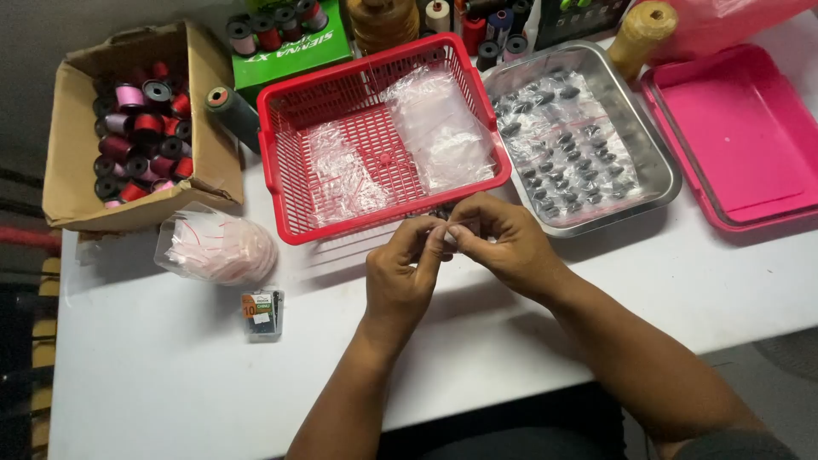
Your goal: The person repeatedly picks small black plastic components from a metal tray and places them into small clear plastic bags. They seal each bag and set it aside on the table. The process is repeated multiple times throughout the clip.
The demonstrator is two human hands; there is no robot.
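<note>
My left hand (407, 271) and my right hand (501, 238) meet just in front of the red plastic basket (281, 175). Together their fingertips pinch a small clear plastic bag (445, 228), mostly hidden by the fingers. What is inside the bag I cannot tell. The basket holds clear bags (439, 128) lying flat. To the right stands a metal tray (660, 162) with several small dark teardrop-shaped pieces (567, 149) under clear film.
A cardboard box (72, 162) of thread spools sits at far left, a bundle of small zip bags (217, 247) and a small dark packet (262, 313) lie below it. A pink tray (741, 128) is at far right. Spools and a green box (290, 55) line the back.
</note>
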